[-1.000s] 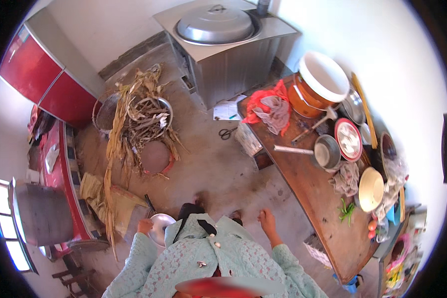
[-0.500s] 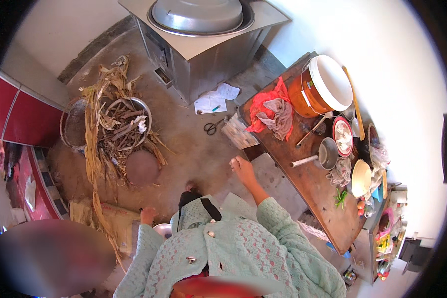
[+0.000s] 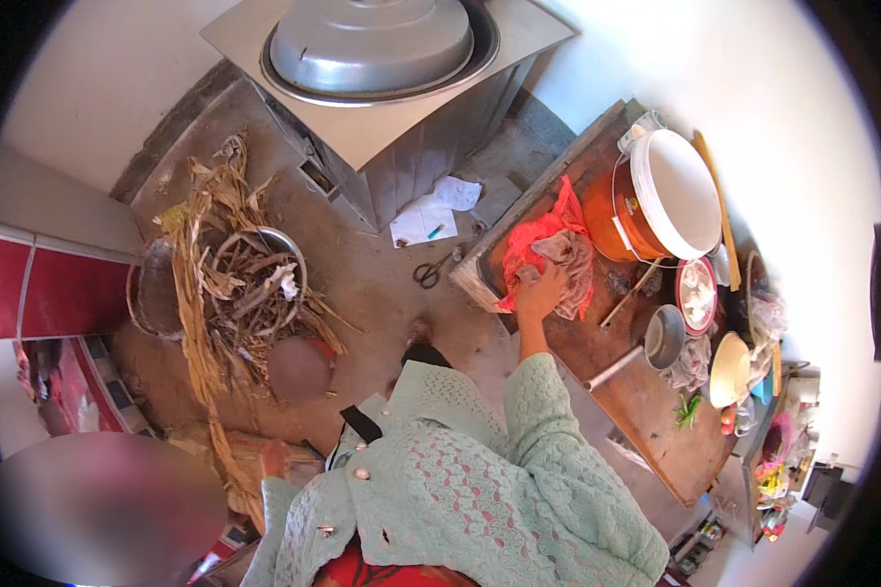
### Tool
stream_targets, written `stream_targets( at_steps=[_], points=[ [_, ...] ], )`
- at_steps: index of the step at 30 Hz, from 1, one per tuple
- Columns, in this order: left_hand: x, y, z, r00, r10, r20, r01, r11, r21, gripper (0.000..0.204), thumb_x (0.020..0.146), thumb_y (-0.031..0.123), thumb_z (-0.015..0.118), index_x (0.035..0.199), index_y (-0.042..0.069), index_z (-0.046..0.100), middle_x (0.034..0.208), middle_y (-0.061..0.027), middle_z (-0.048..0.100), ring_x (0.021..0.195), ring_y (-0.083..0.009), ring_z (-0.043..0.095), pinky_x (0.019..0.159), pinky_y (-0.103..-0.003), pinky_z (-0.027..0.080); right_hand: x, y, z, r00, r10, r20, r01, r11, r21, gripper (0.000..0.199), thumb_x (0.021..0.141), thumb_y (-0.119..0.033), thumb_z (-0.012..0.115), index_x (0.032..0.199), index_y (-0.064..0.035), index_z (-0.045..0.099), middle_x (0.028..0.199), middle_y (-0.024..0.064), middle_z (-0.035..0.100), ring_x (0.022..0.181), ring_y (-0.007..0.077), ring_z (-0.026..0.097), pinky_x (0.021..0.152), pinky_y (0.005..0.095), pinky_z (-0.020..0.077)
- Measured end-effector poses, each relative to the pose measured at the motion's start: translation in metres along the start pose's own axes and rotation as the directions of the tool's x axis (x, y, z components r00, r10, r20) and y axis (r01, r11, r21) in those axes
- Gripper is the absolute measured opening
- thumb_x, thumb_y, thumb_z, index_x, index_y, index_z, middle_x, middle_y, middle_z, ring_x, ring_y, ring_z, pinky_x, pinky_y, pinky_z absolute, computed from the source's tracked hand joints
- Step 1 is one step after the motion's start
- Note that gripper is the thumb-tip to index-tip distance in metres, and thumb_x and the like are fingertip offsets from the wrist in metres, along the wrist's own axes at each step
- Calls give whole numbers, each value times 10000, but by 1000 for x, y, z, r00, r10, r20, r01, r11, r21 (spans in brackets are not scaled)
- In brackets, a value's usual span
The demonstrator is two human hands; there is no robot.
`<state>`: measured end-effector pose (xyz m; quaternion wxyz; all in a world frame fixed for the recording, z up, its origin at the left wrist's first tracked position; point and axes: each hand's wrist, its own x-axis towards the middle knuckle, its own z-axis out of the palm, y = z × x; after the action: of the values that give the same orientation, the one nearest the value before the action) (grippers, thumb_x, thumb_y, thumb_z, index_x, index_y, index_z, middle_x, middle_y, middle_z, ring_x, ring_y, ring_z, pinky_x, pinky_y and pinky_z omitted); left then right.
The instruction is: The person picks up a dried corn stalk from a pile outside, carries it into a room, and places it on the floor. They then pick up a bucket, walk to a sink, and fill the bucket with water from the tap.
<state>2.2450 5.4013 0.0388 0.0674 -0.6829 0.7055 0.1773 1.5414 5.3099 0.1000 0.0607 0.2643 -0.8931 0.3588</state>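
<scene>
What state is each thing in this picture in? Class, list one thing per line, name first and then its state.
Right hand: resting on the grey cloth, fingers bent.
Grey cloth: crumpled, on the red bag.
Red bag: crumpled, lying on the wooden table.
Orange bucket: tilted in the fisheye view, white lid on.
Big metal pot: covered by its lid.
Scissors: on the floor, shut.
Ladle: lying on the table.
Left hand: out of view.

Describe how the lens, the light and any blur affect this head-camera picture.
Head view: the fisheye lens bends the long wooden table and rings the frame in black; sunlight washes the white wall pale at upper right; a smeared blurred patch hides the lower left corner; the right hand on the red and grey cloths stays sharp.
</scene>
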Motion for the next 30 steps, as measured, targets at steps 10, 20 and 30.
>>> stream_targets(
  at_steps=[10, 20, 30],
  points=[
    [-28, 40, -34, 922, -320, 215, 382, 839, -387, 149, 766, 205, 603, 853, 84, 589, 801, -69, 612, 724, -217, 587, 576, -333, 463, 66, -4, 18, 894, 426, 136, -403, 900, -168, 517, 747, -265, 685, 1208, -168, 474, 1243, 124, 402, 1107, 315, 449, 817, 453, 435],
    [84, 76, -81, 946, -155, 284, 254, 899, -355, 164, 782, 197, 603, 881, 66, 596, 806, -49, 610, 727, -182, 594, 551, -302, 446, 80, 63, 15, 750, 591, -296, -495, 799, 342, 232, 796, -136, 641, 939, 40, 591, 897, 178, 637, 811, 316, 606, 762, 381, 460],
    [176, 133, -145, 932, -176, 316, 337, 740, -582, 240, 830, 193, 574, 1005, 29, 585, 838, -41, 604, 704, -127, 580, 536, -255, 425, 69, 86, 8, 712, 654, 258, -249, -108, 962, 197, 912, -143, 489, 1102, -96, 514, 989, 15, 587, 840, 162, 565, 684, 290, 485]
  ],
)
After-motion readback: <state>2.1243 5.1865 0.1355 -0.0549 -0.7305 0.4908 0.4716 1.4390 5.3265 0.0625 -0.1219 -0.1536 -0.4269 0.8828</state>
